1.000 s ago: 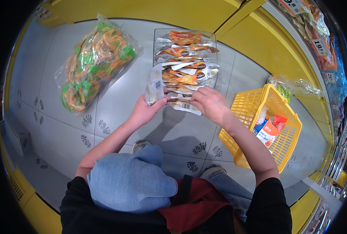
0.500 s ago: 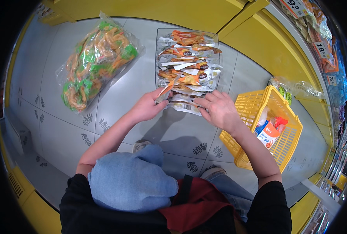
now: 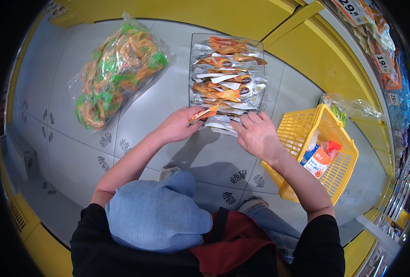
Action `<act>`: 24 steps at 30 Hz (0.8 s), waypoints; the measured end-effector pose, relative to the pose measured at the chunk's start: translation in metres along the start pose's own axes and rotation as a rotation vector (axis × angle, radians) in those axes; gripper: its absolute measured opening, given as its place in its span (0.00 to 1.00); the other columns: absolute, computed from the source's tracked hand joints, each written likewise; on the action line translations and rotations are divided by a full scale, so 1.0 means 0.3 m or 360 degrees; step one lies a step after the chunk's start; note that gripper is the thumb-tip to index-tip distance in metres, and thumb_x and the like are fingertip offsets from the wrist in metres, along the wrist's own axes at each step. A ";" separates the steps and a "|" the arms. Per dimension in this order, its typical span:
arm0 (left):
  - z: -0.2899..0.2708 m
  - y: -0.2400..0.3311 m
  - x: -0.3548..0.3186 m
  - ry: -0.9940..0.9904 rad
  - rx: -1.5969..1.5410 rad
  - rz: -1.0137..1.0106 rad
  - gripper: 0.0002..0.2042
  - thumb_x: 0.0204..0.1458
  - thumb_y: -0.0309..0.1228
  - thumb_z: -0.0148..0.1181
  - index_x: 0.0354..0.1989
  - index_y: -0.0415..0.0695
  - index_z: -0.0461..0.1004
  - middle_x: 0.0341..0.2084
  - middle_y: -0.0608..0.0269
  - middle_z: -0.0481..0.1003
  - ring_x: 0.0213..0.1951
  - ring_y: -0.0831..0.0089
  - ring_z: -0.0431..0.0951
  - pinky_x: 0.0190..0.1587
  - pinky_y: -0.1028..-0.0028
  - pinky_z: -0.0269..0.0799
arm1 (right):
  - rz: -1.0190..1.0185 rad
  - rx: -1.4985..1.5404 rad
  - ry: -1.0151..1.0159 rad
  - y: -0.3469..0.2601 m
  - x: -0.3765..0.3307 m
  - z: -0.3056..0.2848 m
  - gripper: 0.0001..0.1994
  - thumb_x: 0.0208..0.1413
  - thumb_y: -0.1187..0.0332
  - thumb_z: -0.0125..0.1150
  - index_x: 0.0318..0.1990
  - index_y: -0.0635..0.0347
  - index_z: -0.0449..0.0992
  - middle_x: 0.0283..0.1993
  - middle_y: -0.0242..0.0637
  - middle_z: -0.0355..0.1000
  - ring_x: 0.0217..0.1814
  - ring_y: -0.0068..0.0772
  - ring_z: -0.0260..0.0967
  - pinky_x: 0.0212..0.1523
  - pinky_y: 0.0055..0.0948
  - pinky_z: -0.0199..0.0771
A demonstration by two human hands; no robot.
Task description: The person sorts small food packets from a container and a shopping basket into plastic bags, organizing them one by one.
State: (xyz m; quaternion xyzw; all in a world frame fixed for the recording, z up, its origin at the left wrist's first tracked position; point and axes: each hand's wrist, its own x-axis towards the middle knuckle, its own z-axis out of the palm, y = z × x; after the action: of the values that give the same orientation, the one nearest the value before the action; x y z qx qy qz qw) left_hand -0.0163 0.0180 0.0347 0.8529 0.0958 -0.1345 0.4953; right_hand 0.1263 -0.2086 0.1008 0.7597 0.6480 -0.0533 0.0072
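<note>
Clear tray (image 3: 194,69) on the floor: rows of snack packets. Our left hand (image 3: 177,125) pinches one packet (image 3: 204,113) at its near edge; our right hand (image 3: 256,135) rests open there. Yellow basket (image 3: 302,131): a carton (image 3: 316,159).

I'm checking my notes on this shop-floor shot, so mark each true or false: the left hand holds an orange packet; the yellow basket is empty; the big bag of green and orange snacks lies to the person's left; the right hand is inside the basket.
1. The left hand holds an orange packet: true.
2. The yellow basket is empty: false, it holds a carton and other goods.
3. The big bag of green and orange snacks lies to the person's left: true.
4. The right hand is inside the basket: false, it rests at the near end of the clear tray of packets.
</note>
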 end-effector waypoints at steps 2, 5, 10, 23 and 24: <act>0.005 -0.019 0.003 0.0026 -0.0033 0.0107 0.16 0.55 0.30 0.57 0.52 0.47 0.71 0.41 0.55 0.77 0.47 0.55 0.75 0.52 0.61 0.69 | 0.0028 -0.0003 -0.0074 -0.001 0.007 0.000 0.14 0.48 0.65 0.61 0.44 0.51 0.78 0.36 0.28 0.71 0.45 0.28 0.67 0.47 0.32 0.62; 0.002 -0.020 0.008 0.0047 -0.0023 0.0098 0.15 0.55 0.30 0.57 0.51 0.46 0.71 0.39 0.53 0.78 0.44 0.53 0.76 0.49 0.61 0.71 | 0.0016 0.0047 -0.0151 -0.005 0.023 -0.008 0.13 0.49 0.65 0.60 0.44 0.51 0.77 0.37 0.29 0.71 0.46 0.29 0.67 0.48 0.32 0.62; -0.013 0.010 0.007 0.0061 -0.0044 -0.0112 0.15 0.54 0.29 0.56 0.51 0.45 0.72 0.38 0.50 0.78 0.42 0.50 0.78 0.47 0.60 0.72 | -0.0033 -0.0027 -0.0116 0.013 0.087 0.047 0.12 0.50 0.69 0.58 0.43 0.51 0.77 0.38 0.29 0.71 0.48 0.29 0.67 0.48 0.32 0.62; 0.003 0.026 -0.015 0.0196 0.0013 0.0080 0.18 0.51 0.27 0.57 0.53 0.44 0.72 0.42 0.51 0.78 0.45 0.51 0.76 0.49 0.60 0.72 | 0.0035 0.0180 0.0032 0.039 0.043 0.111 0.11 0.51 0.67 0.63 0.43 0.48 0.77 0.37 0.26 0.72 0.45 0.29 0.69 0.45 0.32 0.66; 0.012 0.014 -0.014 0.0242 0.0004 0.0137 0.19 0.50 0.26 0.58 0.52 0.44 0.72 0.42 0.52 0.78 0.45 0.52 0.76 0.50 0.60 0.72 | 0.0028 0.0232 0.0027 0.045 0.045 0.109 0.11 0.50 0.67 0.63 0.43 0.48 0.77 0.38 0.26 0.72 0.45 0.30 0.70 0.46 0.32 0.67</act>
State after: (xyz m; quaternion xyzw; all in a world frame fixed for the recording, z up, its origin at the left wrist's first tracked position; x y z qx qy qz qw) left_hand -0.0195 0.0127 0.0379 0.8645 0.0963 -0.0481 0.4909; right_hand 0.1395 -0.2001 0.0663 0.7642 0.6359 -0.0938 -0.0531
